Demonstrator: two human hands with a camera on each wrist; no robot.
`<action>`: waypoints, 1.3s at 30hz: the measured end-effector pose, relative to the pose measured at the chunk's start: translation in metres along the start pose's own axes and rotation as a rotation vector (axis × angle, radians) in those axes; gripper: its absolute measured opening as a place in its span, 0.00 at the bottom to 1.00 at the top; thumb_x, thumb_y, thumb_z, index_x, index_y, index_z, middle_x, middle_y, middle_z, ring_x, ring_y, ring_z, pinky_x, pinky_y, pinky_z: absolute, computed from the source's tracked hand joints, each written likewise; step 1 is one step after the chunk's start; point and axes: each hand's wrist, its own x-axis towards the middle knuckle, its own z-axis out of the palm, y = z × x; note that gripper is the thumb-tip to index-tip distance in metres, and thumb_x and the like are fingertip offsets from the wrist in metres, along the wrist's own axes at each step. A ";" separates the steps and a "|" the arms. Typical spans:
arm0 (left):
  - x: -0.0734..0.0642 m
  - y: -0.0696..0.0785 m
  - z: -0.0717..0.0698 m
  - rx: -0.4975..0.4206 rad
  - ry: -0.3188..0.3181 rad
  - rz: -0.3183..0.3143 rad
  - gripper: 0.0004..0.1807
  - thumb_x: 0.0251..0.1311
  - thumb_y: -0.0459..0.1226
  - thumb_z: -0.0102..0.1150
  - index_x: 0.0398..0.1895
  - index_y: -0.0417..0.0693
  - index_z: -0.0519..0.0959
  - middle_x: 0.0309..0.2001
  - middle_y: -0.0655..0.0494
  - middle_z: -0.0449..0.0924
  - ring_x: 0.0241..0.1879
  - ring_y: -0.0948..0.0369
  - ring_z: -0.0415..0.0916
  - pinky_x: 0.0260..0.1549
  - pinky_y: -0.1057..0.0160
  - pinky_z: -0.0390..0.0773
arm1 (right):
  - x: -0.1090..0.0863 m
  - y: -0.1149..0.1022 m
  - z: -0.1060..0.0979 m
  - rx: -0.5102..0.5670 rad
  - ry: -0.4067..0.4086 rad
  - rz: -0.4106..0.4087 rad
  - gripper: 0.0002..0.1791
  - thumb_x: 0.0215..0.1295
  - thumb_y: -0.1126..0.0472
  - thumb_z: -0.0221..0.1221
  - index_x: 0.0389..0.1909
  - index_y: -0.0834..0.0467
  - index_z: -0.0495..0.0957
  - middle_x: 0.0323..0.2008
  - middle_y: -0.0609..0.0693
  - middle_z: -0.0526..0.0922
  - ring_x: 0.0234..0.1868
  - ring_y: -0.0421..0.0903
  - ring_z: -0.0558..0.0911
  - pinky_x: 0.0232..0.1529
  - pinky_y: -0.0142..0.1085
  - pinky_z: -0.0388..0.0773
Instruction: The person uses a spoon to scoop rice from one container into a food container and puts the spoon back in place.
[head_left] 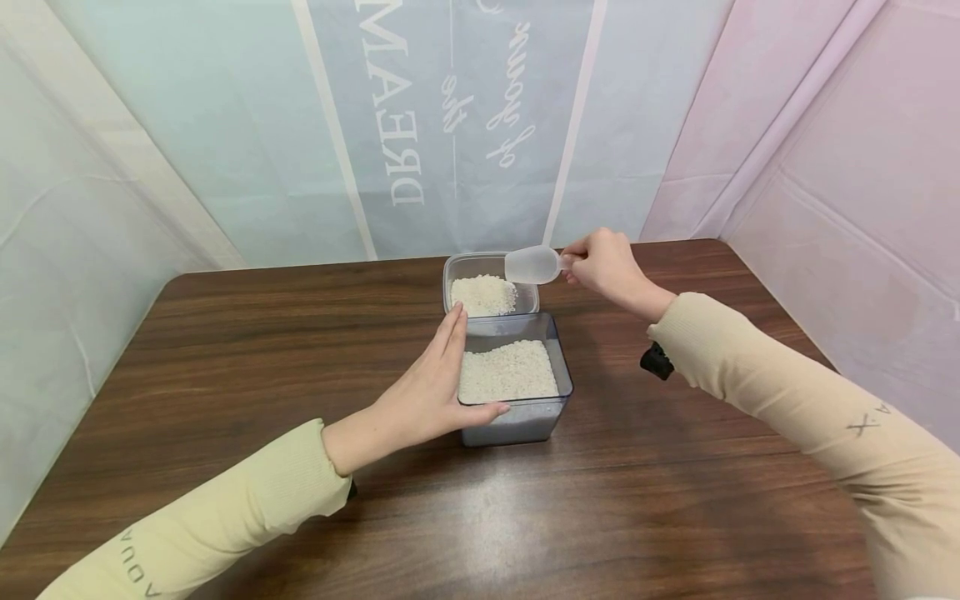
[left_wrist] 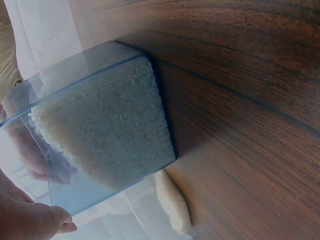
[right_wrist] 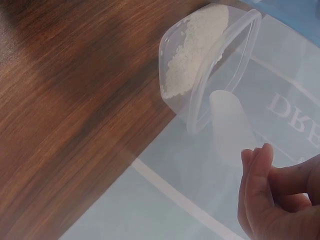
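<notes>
In the head view, my right hand (head_left: 609, 265) pinches the handle of a translucent white scoop (head_left: 531, 265), held over the right side of a small clear plastic container (head_left: 454, 268). White rice (head_left: 483, 295) lies in that container, heaped toward its left. I see no grains in the scoop. Right in front stands a taller bluish clear box (head_left: 517, 425) with more rice (head_left: 513, 371), its surface sloping. My left hand (head_left: 423, 387) rests against this box, straight fingers along its left side and thumb across the front rim. The right wrist view shows the scoop (right_wrist: 231, 125) by the small container's rim (right_wrist: 200, 95).
Both containers stand on a dark brown wooden table (head_left: 300, 350), the small one close to its back edge. A pale curtain with mirrored lettering (head_left: 397, 108) hangs behind the table. Light fabric walls rise at left and right.
</notes>
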 end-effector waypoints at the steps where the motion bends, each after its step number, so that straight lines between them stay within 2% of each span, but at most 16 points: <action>1: 0.000 0.000 0.000 -0.001 0.000 0.000 0.62 0.46 0.61 0.59 0.69 0.31 0.38 0.71 0.41 0.34 0.70 0.56 0.37 0.63 0.58 0.53 | 0.000 0.000 -0.001 -0.003 0.002 -0.003 0.13 0.62 0.66 0.52 0.41 0.67 0.81 0.30 0.61 0.84 0.25 0.43 0.82 0.24 0.30 0.76; 7: 0.000 0.001 0.000 -0.005 -0.001 0.004 0.61 0.46 0.61 0.59 0.69 0.31 0.39 0.71 0.41 0.34 0.70 0.56 0.36 0.63 0.59 0.53 | -0.003 -0.003 -0.009 -0.012 0.008 -0.014 0.13 0.61 0.66 0.52 0.42 0.67 0.81 0.30 0.60 0.84 0.26 0.44 0.83 0.24 0.31 0.77; 16: 0.000 0.001 -0.001 -0.012 -0.001 0.000 0.61 0.46 0.61 0.58 0.69 0.31 0.39 0.71 0.41 0.34 0.70 0.56 0.37 0.63 0.58 0.54 | -0.013 -0.010 -0.022 -0.040 0.036 -0.071 0.13 0.60 0.68 0.52 0.40 0.67 0.82 0.27 0.58 0.84 0.25 0.44 0.83 0.18 0.28 0.70; 29: -0.001 0.002 -0.002 -0.007 -0.002 0.000 0.61 0.47 0.61 0.58 0.69 0.31 0.39 0.71 0.42 0.34 0.70 0.56 0.37 0.63 0.58 0.54 | -0.031 -0.016 -0.031 -0.050 0.062 -0.121 0.11 0.60 0.67 0.54 0.39 0.65 0.83 0.28 0.59 0.84 0.25 0.45 0.83 0.19 0.26 0.72; 39: -0.001 0.003 -0.003 -0.004 -0.006 -0.006 0.61 0.46 0.61 0.58 0.69 0.31 0.39 0.71 0.41 0.34 0.70 0.56 0.37 0.63 0.59 0.54 | -0.048 -0.028 -0.043 -0.062 0.074 -0.120 0.11 0.60 0.65 0.56 0.40 0.62 0.83 0.27 0.57 0.84 0.26 0.44 0.83 0.18 0.25 0.69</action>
